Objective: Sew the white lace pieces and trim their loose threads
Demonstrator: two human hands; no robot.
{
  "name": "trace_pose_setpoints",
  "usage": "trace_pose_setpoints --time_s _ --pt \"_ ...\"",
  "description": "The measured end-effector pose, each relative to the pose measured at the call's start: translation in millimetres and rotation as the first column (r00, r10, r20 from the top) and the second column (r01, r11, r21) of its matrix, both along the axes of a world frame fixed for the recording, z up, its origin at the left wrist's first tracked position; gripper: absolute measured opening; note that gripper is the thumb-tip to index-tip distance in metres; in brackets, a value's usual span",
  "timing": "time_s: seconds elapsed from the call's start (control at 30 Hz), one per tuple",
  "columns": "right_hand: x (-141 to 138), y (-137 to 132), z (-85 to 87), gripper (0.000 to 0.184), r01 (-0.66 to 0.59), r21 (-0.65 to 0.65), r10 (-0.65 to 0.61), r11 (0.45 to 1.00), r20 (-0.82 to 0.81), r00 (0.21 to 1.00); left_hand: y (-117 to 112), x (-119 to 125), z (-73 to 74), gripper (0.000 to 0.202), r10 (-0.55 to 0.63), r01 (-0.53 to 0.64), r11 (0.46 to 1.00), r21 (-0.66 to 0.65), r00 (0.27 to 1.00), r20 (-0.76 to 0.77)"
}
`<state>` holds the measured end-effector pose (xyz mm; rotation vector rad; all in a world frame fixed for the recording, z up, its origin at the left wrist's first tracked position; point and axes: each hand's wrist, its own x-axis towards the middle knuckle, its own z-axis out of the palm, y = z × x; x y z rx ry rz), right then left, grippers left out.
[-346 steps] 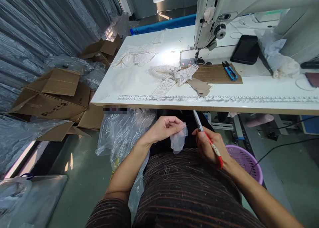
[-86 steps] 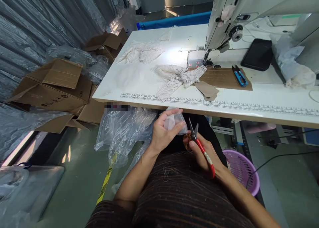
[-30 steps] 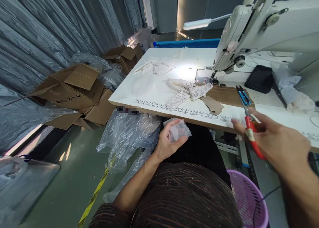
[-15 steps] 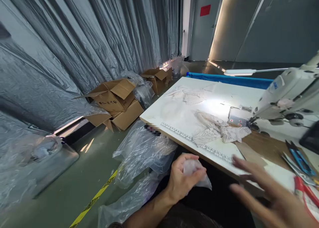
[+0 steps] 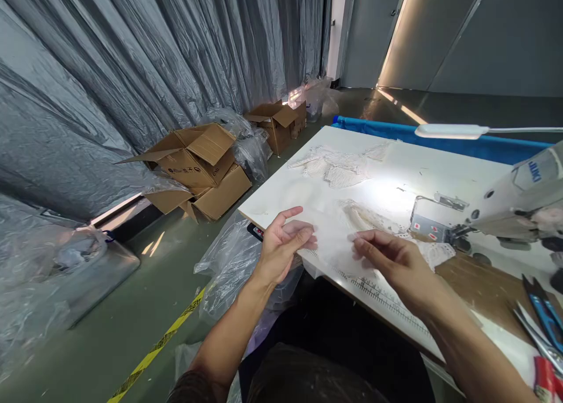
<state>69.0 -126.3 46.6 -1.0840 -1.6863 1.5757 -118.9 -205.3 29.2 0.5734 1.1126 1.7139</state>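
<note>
A sheer white piece of fabric (image 5: 331, 239) is spread between my hands above the front edge of the white table (image 5: 281, 195). My left hand (image 5: 281, 244) grips its left side, thumb on top and fingers showing through the cloth. At the other side my right hand (image 5: 393, 259) pinches the fabric between thumb and fingertips. Just behind it lies white lace cloth (image 5: 367, 215), partly hidden by the right hand and reaching toward the needle area of the sewing machine (image 5: 516, 195). Another white lace piece (image 5: 341, 167) lies flat farther back.
Blue-handled scissors (image 5: 545, 312) and a red-handled tool (image 5: 548, 373) lie at the right. A lamp (image 5: 452, 131) hangs over the table's back. Clear plastic bags (image 5: 224, 262) and cardboard boxes (image 5: 197, 159) stand on the floor to the left. A printed ruler (image 5: 387, 297) runs along the front edge.
My left hand has raised the bunched white fabric from my lap to the table edge, where it is now spread out. My right hand has moved left and taken hold of it.
</note>
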Motion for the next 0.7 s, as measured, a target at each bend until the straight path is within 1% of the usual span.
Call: trace_pose_setpoints --time_s 0.07,0.13,0.2,0.27,0.3,0.33,0.37,0.43,0.47,0.5,0.57,0.6,0.63,0.7 --pt "-9.0 7.6 -1.9 0.047 -0.032 0.003 0.032 0.999 0.0 0.999 7.5 -6.0 1.9 0.062 0.007 -0.007 1.0 0.005 1.0 0.01" --pt "-14.7 10.2 -5.5 0.045 -0.035 0.05 0.034 0.998 0.027 0.999 11.1 -10.2 3.3 0.058 0.008 -0.008 1.0 0.001 1.0 0.016" --pt "-18.2 7.1 -7.7 0.045 0.031 0.199 -0.045 0.98 0.063 0.997 11.6 -12.8 4.8 0.052 0.008 -0.008 1.0 -0.018 1.0 0.011" --pt "-21.5 -1.4 -7.0 0.05 0.066 0.381 -0.1 0.922 0.071 0.992 10.0 -13.6 6.6 0.047 0.007 -0.007 0.999 -0.038 1.0 0.001" --pt "-23.9 -6.9 -6.0 0.054 0.047 0.442 -0.088 0.896 0.071 0.994 8.7 -13.3 7.4 0.045 0.005 -0.005 0.999 -0.045 1.0 -0.007" --pt "-27.0 -12.3 -4.9 0.059 0.009 0.475 -0.05 0.88 0.074 0.996 7.1 -12.8 8.1 0.042 -0.002 0.001 0.999 -0.05 1.0 -0.018" --pt "-30.7 -16.9 -3.9 0.063 -0.033 0.482 -0.006 0.875 0.079 0.997 5.3 -12.3 8.7 0.04 -0.013 0.012 0.998 -0.054 0.999 -0.03" --pt "-39.3 -22.0 -3.1 0.067 -0.099 0.439 0.072 0.893 0.077 0.994 1.3 -12.8 9.4 0.037 -0.054 0.051 0.997 -0.053 0.997 -0.058" --pt "-43.4 -21.9 -3.2 0.064 -0.121 0.39 0.106 0.913 0.059 0.993 -0.9 -14.3 9.8 0.035 -0.073 0.069 0.996 -0.047 0.994 -0.079" --pt "-46.8 -20.0 -3.6 0.059 -0.144 0.319 0.144 0.937 0.025 0.989 -3.1 -16.9 10.2 0.034 -0.085 0.082 0.996 -0.039 0.99 -0.108" --pt "-50.9 -13.0 -4.4 0.048 -0.198 0.113 0.208 0.974 -0.082 0.975 -7.7 -24.9 11.9 0.03 -0.074 0.071 0.997 -0.019 0.982 -0.172" --pt "-51.6 -8.9 -4.7 0.043 -0.231 -0.005 0.228 0.973 -0.141 0.963 -10.3 -29.7 13.2 0.028 -0.058 0.058 0.998 -0.006 0.98 -0.19" --pt "-51.8 -5.1 -4.8 0.038 -0.26 -0.115 0.235 0.959 -0.196 0.952 -13.1 -34.4 14.6 0.027 -0.052 0.054 0.999 0.005 0.981 -0.189" --pt "-51.5 -0.1 -5.0 0.029 -0.313 -0.282 0.23 0.907 -0.291 0.929 -19.0 -42.3 17.2 0.025 -0.076 0.08 0.996 0.025 0.989 -0.127"
